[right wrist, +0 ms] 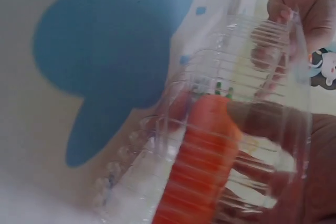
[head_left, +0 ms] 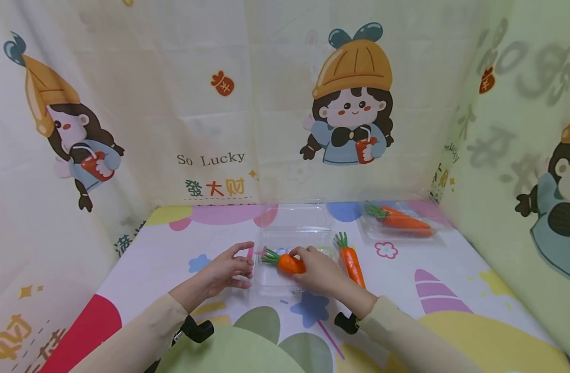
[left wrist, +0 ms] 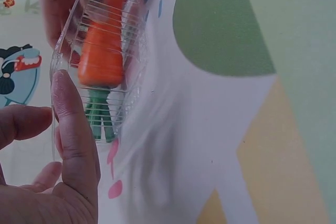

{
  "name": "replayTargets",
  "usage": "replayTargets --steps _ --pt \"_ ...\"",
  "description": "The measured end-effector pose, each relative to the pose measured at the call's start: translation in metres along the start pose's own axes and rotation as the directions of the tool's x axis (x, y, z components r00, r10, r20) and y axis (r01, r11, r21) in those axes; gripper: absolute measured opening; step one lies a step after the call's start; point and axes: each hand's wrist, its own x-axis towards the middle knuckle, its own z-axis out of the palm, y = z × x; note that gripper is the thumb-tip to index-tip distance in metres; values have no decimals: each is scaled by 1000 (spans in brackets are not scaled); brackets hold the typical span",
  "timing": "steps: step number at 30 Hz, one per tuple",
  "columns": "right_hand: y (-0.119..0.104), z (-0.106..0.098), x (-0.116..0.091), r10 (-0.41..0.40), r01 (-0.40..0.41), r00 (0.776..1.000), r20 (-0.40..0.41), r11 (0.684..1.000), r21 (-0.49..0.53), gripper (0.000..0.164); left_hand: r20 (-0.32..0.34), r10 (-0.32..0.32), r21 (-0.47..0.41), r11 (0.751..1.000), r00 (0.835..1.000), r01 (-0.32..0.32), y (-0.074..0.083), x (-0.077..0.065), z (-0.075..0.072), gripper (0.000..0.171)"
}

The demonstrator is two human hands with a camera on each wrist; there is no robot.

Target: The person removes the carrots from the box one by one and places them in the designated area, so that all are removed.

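An orange toy carrot (head_left: 290,264) with a green top lies in the base of a clear plastic box (head_left: 271,282), its leaves toward the left. My right hand (head_left: 319,272) grips this carrot from above, covering its right end. In the right wrist view, the carrot (right wrist: 202,156) shows through the ribbed box wall. At the box's left side is my left hand (head_left: 229,272), fingers spread and loosely bent. The left wrist view has its fingers (left wrist: 73,129) close against the box rim; whether they touch it is unclear.
The box's clear lid (head_left: 294,215) stands open at the back. A second carrot (head_left: 351,261) lies right of the box, partly behind my right wrist. Farther right, another clear box (head_left: 366,230) contains carrots (head_left: 406,221). Printed curtains (head_left: 266,124) enclose the table's back and sides.
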Motion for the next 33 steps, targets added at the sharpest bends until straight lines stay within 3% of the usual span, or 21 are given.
replayTargets --steps 33 --pt "1 -8 3 -74 73 997 24 996 55 46 -5 -5 -1 1000 1000 5 -1 -2 -1 72"
